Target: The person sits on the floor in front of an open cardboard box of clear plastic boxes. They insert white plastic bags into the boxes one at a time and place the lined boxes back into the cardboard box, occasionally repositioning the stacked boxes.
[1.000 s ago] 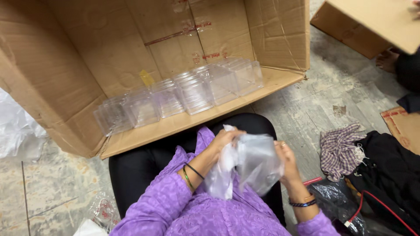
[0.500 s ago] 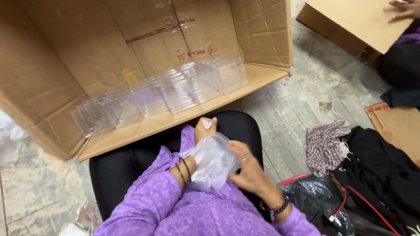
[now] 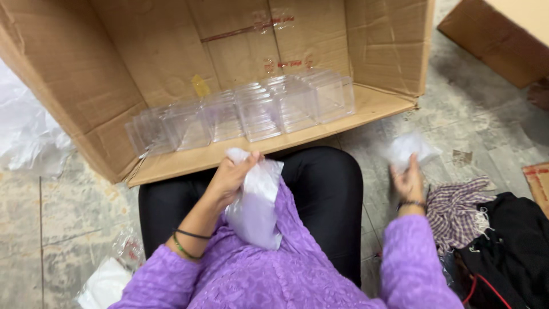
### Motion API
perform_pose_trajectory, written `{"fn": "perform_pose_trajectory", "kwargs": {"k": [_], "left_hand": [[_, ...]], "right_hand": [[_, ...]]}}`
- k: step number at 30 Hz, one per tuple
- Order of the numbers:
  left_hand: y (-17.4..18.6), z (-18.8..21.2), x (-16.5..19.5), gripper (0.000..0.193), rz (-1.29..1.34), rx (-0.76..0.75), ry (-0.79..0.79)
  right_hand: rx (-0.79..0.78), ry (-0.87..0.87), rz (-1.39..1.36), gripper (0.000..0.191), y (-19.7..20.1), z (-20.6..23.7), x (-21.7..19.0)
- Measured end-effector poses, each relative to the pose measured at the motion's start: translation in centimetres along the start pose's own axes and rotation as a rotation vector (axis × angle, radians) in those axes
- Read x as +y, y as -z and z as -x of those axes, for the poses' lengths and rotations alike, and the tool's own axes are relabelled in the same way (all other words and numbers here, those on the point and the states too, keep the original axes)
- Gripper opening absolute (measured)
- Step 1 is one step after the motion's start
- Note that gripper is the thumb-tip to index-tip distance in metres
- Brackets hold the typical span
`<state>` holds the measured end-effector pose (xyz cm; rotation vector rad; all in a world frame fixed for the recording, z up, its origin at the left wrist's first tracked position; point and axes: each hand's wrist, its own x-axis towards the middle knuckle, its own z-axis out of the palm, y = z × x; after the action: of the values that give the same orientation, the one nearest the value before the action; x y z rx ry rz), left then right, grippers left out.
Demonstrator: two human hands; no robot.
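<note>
Both hands grip plastic wrap point(image 3: 254, 206) above a grey floor point(image 3: 457, 123), beside cardboard box point(image 3: 74, 86).

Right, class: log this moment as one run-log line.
left hand: grips clear plastic bag | right hand: holds crumpled plastic | ahead: clear boxes in cardboard carton

The large corrugated cardboard box point(image 3: 114, 86) lying on its side is tan brown, with faint red marks on clear tape at its back wall; the row of square plastic containers point(image 3: 246, 111) inside it is colourless and see-through; the thin plastic bag point(image 3: 254, 206) in the left hand point(image 3: 231, 177) is milky white and translucent; the crumpled plastic piece point(image 3: 409, 147) at the right hand point(image 3: 409, 183) is whitish too; the textured sleeves point(image 3: 274, 280) are purple; the trousers point(image 3: 326, 194) are black; the checked cloth point(image 3: 457, 212) is purple and white; the stone floor point(image 3: 463, 126) is mottled grey-beige.
</note>
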<state>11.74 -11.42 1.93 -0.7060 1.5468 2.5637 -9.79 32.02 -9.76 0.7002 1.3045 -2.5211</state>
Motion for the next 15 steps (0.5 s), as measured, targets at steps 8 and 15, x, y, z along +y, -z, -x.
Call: {"fn": "perform_pose_trajectory", "kwargs": {"k": [8, 15], "left_hand": [[-4.5, 0.8, 0.7, 0.03, -0.394, 0.276, -0.686], [-2.9, 2.9, 3.5, 0.024, -0.277, 0.102, -0.523]], "right_hand": [[-0.064, 0.797, 0.9, 0.05, -16.7, 14.2, 4.5], [-0.768, 0.292, 0.478, 0.028, -23.6, 22.9, 11.0]]}}
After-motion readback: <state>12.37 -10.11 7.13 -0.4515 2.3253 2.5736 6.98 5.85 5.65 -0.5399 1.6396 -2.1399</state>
